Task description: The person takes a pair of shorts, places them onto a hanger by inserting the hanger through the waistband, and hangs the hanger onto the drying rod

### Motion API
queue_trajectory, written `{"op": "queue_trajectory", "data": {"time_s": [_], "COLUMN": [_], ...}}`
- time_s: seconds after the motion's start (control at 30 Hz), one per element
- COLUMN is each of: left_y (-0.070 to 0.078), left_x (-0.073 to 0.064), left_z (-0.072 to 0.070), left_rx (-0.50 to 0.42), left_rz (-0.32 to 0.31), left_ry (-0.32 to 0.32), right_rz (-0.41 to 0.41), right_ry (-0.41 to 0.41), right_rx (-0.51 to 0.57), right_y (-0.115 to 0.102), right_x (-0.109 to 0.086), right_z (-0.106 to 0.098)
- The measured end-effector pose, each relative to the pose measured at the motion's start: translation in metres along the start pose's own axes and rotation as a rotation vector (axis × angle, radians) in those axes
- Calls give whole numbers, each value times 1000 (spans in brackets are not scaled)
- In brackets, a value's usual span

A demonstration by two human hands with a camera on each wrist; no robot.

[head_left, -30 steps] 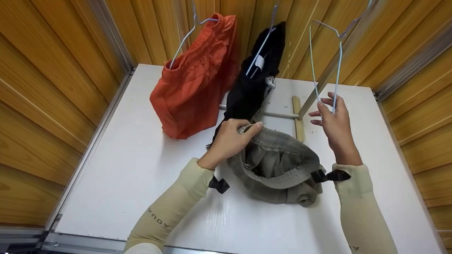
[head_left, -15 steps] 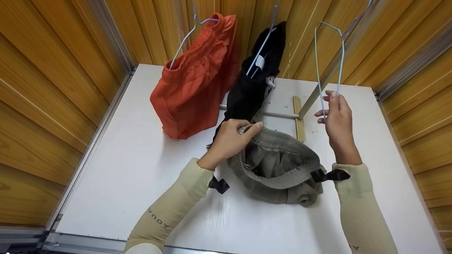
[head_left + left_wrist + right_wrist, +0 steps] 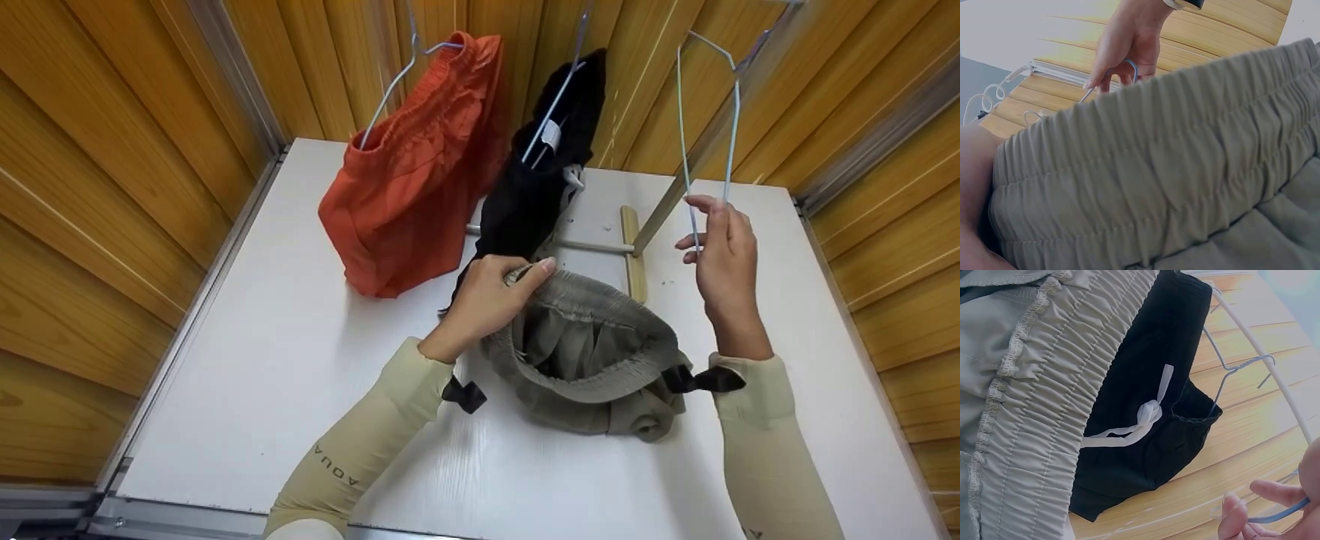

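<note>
My left hand (image 3: 491, 296) grips the gathered elastic waistband of olive-grey shorts (image 3: 600, 391), thumb over the edge and the other fingers hidden. The waist opening gapes upward, and the lower part is bunched near the white table. On the right, my right hand (image 3: 727, 259) holds the lower end of a light blue wire hanger (image 3: 732, 135), whose two sides are drawn close together. That hanger carries no clothing. In the right wrist view, the fingers curl at the blue wire (image 3: 1278, 516), apart from the grey waistband (image 3: 1044, 410).
Orange shorts (image 3: 409, 202) and black shorts (image 3: 525, 206) with a white drawstring (image 3: 1149, 413) hang on wire hangers at the back. Behind the grey shorts stands a rack with a slanted post (image 3: 660, 214) and wooden foot (image 3: 634, 255). Wood-panelled walls (image 3: 112, 225) enclose the white table (image 3: 262, 405).
My right hand and the hanger have shifted slightly right; its spread fingers have drawn together, with the thumb now at the right-hand wire. My left hand and the grey shorts have hardly moved.
</note>
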State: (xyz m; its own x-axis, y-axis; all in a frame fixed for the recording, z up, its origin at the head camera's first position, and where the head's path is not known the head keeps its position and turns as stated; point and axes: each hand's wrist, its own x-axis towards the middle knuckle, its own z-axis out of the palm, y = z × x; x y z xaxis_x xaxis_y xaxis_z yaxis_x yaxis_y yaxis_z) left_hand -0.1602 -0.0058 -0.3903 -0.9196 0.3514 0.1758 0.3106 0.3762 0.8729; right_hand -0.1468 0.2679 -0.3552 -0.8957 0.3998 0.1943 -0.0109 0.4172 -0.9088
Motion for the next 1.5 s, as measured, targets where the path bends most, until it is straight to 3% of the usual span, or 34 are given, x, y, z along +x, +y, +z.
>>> {"op": "queue_trajectory", "data": {"time_s": [0.4,0.77,0.9,1.1,1.5], "left_y": [0,0,-1,-2,-3], "left_x": [2,2,2,3,3], "left_z": [0,-1,-2,1,3], "left_rx": [-23,-144,-181,-95,22], "left_rz": [0,-35,-44,0,87], "left_ry": [15,-89,-93,-34,46], "right_rz": [-48,-75,-102,-121,-144], "right_ry": [49,99,132,186,224], "right_rx": [25,127,160,367,519], "right_y": [4,-2,-2,-1,18], "right_x": [-12,-14,-18,-25,-51], "right_z": [-9,-19,-23,-29,-42]}}
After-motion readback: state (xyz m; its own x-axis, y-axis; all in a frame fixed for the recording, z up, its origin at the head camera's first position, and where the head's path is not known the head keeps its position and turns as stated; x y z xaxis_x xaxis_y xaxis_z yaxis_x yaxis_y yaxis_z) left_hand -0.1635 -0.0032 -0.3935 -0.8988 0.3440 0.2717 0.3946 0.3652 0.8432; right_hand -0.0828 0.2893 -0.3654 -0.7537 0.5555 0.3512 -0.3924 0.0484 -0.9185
